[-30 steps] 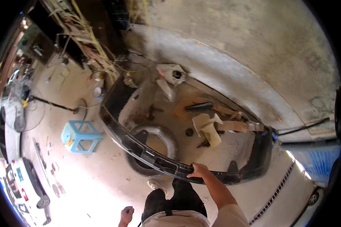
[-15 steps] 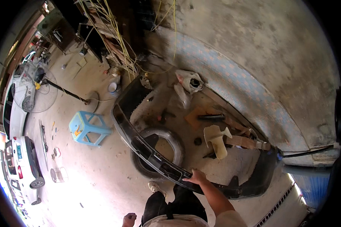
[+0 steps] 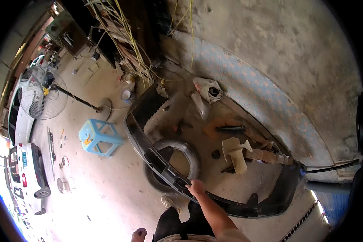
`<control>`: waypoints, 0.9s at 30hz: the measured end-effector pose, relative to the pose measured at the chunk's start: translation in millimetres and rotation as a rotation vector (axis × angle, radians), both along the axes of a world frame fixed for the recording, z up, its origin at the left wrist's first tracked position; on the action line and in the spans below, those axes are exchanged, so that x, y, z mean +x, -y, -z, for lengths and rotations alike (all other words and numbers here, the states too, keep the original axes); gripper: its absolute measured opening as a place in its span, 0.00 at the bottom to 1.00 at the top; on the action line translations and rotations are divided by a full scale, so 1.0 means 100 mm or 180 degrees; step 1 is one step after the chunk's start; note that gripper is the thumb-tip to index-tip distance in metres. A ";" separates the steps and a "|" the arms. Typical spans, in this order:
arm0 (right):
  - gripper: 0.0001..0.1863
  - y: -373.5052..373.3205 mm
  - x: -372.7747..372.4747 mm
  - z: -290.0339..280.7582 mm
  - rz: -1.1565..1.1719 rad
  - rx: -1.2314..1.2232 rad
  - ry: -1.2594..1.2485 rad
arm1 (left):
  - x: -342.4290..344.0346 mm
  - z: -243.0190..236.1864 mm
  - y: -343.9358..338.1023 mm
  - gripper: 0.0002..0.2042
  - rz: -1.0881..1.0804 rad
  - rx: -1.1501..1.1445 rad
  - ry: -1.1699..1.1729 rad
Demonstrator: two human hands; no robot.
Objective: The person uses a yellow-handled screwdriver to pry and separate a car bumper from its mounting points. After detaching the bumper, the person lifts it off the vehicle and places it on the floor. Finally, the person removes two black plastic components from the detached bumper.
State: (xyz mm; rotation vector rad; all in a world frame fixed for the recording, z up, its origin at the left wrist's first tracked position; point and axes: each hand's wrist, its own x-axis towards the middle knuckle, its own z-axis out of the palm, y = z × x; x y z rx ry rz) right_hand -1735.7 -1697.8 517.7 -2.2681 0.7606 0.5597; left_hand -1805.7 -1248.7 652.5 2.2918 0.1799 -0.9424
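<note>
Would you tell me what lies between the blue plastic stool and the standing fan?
In the head view, only bare concrete floor lies between the blue stool and the fan, crossed by the fan's dark pole.

You can see one big black car bumper [image 3: 213,193], one tyre [image 3: 177,161] and one blue stool [image 3: 97,137]. You can count one standing fan [image 3: 42,99] and two white cars [image 3: 26,177], one by the fan [image 3: 22,117]. You have two hands: right [image 3: 196,187], left [image 3: 139,234].
</note>
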 end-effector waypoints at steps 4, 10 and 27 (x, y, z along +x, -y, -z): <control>0.25 0.17 -0.15 -0.10 0.0416 -0.0094 0.0374 | 0.01 0.00 0.01 0.12 -0.0083 -0.0121 -0.0001; 0.29 0.90 -0.50 -0.87 0.0698 -0.0244 0.0232 | -0.12 0.17 -0.13 0.11 0.0144 -0.0360 0.0316; 0.26 1.64 -0.31 -0.77 0.0692 -0.0976 0.0998 | 0.33 0.03 0.16 0.13 0.0459 -0.0186 0.0319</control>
